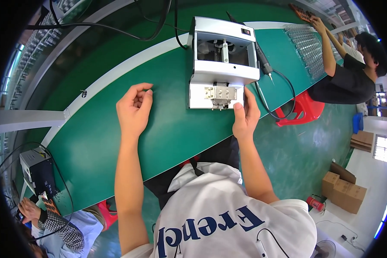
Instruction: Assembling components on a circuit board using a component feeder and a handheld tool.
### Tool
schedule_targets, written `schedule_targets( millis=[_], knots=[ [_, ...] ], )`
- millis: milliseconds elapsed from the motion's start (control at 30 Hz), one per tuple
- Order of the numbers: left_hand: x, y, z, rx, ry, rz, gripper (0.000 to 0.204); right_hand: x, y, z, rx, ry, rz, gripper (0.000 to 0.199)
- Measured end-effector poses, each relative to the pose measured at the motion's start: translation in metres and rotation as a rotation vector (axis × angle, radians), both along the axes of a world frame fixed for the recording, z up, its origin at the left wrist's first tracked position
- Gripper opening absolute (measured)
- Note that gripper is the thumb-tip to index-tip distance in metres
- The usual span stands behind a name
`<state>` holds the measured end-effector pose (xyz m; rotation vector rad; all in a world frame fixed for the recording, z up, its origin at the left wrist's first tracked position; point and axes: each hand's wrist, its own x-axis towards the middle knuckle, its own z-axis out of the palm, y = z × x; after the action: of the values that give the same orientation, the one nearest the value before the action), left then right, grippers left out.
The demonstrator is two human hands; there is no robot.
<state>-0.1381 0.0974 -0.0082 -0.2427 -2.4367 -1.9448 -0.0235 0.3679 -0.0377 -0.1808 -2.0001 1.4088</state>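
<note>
While I'm looking straight down from the head view, my right hand (pixel 245 115) sits at the front right corner of the small white machine (pixel 221 64), thumb pressed against its base right beside the little metal fixture (pixel 219 93) on the front plate. That hand is loosely closed against the casing, not gripping anything I can see. My left hand (pixel 134 108) rests on the green tabletop (pixel 167 133) well to the left of the machine, fingers curled in, nothing in it as far as I can tell. A soldering-iron-looking tool (pixel 264 64) with a black cable lies just right of the machine. Further along the tabletop there's a clear tray (pixel 307 47), and another person (pixel 352 73) in a black shirt is reaching over it. Cardboard boxes (pixel 344 189) sit on the floor to my right.
</note>
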Motion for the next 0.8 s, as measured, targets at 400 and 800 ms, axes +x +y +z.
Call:
schedule_targets(
  millis=[400, 800],
  knots=[
    [-0.0010, -0.0035, -0.0025, 0.000, 0.019, -0.020, 0.013, 0.0028, -0.0026, 0.0019, -0.045, -0.076, 0.005, 0.056],
    [-0.0005, -0.0026, -0.0019, -0.039, 0.035, -0.031, 0.012, 0.0043, 0.0017, 0.0042, -0.038, -0.098, 0.033, 0.055]
  ],
)
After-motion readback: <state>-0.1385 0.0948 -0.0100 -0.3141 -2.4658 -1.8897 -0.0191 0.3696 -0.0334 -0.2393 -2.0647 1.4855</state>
